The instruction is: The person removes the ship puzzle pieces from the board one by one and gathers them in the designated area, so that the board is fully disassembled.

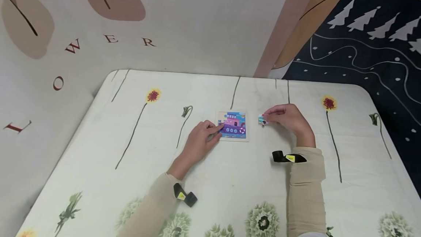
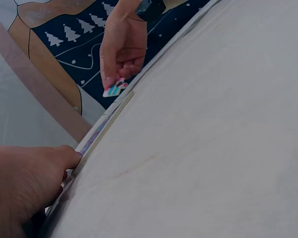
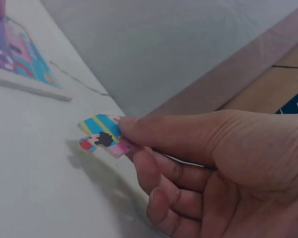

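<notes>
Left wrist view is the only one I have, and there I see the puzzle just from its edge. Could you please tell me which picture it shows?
Observer: In the head view, the puzzle shows a pink and purple boat on blue.

Operator: Thank you. Does the piece in the right hand touch the puzzle already?

Observer: No, the head view shows a strip of white tablecloth between them.

Operator: And the left hand, where on the picture does its index finger lie?

Observer: On the left side, its tip over the left end of the purple hull.
</notes>
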Demonstrator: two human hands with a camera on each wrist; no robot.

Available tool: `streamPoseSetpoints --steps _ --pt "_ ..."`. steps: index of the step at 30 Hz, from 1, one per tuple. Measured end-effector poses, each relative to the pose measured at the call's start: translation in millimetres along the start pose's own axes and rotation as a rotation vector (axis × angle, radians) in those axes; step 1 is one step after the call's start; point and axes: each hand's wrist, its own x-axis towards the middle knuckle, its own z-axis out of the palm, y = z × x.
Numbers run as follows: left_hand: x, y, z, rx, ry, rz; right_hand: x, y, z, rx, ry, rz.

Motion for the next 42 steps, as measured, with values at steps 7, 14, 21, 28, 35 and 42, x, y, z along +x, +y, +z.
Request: streamPoseSetpoints --steps 7,14,21,28,35,42 --pt "-1.5 -1.1 -2.2 0.003 -0.001 -0.014 5.8 7.6 4.4 -0.023 0.019 -0.030" --pt "-1.8 -1.5 -3.4 -0.007 0.003 -0.006 7.5 8.0 8.8 -0.075 0.031 -0.010" --pt "-1.1 -1.0 -3.1 -0.012 0.014 0.003 7.4 4.1 7.5 -0.112 0.030 -0.038" --pt "0.4 0.3 -3.7 -0.019 0.020 0.012 5.3 -0.6 6.4 -0.120 0.031 -0.034" --pt "0.7 1.5 -4.0 -0.021 0.018 0.010 6.1 -0.7 6.4 -0.116 0.028 -0.025" --pt "-1.7 0.2 0.0 -0.019 0.007 0.004 2.8 -5.7 13.6 -0.165 0.042 0.017"
